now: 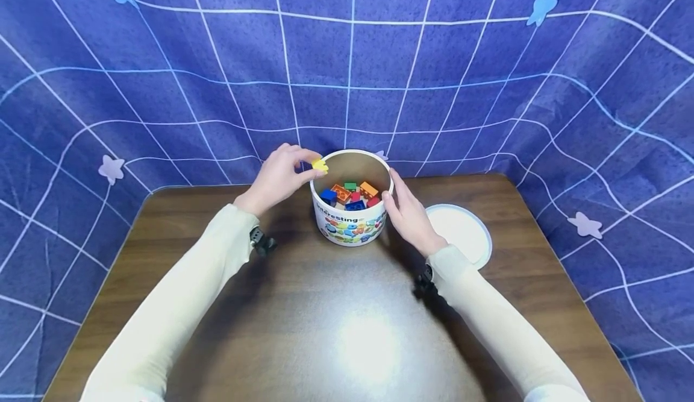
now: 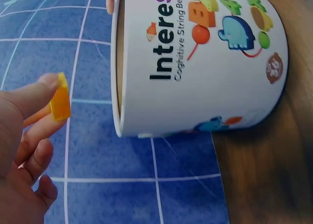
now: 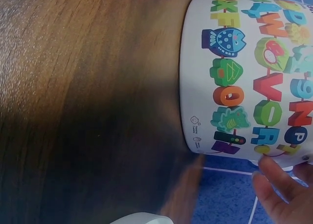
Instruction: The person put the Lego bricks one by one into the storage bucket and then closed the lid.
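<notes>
Between the thumb and fingers of my left hand [image 1: 283,173] is a small yellow toy brick [image 1: 320,165], pinched at the left rim of a round white tub [image 1: 347,224]. In the left wrist view the yellow brick [image 2: 60,99] is beside the tub's opening, apart from its wall. Inside the tub lie several bricks, among them an orange brick [image 1: 341,193], a blue brick [image 1: 328,196] and a green brick [image 1: 350,186]. My right hand [image 1: 408,212] rests against the tub's right side, its fingers fairly straight along the wall close to the rim.
A round white lid [image 1: 461,233] with a pale blue edge lies on the brown wooden table [image 1: 303,317], right of the tub and partly behind my right forearm. A blue cloth [image 1: 325,58] with white grid lines and stars hangs just behind the tub.
</notes>
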The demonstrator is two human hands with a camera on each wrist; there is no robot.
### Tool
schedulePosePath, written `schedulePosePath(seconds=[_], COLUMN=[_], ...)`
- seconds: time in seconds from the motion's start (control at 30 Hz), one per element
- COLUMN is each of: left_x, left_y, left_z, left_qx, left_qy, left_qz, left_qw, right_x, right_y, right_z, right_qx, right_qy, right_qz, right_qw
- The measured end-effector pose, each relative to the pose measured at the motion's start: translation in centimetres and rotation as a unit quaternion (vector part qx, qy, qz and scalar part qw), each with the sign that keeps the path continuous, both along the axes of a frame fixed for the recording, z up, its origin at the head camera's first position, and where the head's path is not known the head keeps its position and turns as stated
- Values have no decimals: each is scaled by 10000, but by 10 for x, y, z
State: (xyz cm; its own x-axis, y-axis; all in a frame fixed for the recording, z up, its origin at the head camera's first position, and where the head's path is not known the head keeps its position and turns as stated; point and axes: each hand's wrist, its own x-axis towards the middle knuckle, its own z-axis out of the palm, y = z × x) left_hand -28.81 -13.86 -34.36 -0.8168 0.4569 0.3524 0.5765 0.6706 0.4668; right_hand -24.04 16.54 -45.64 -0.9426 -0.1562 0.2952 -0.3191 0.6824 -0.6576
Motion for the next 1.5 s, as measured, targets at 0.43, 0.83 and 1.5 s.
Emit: schedulePosePath(seconds=[0.43,0.83,1.5], left_x=[-16,-20,-18], left_y=[36,38,45], left_z=[-8,-18,-25], left_qx=[-71,113,-143], left_qy=[-681,-722,-805], left_qz=[-75,132,-11], left_qw=[9976,9972,9967], right_x=[0,-1,-1], right_y=[0,-1,-1], right_z=[0,-2,-1], right_qx=[44,72,42], right_qy=[111,108,85], right_qz=[18,4,-16], right_qw=[9999,9999,10000])
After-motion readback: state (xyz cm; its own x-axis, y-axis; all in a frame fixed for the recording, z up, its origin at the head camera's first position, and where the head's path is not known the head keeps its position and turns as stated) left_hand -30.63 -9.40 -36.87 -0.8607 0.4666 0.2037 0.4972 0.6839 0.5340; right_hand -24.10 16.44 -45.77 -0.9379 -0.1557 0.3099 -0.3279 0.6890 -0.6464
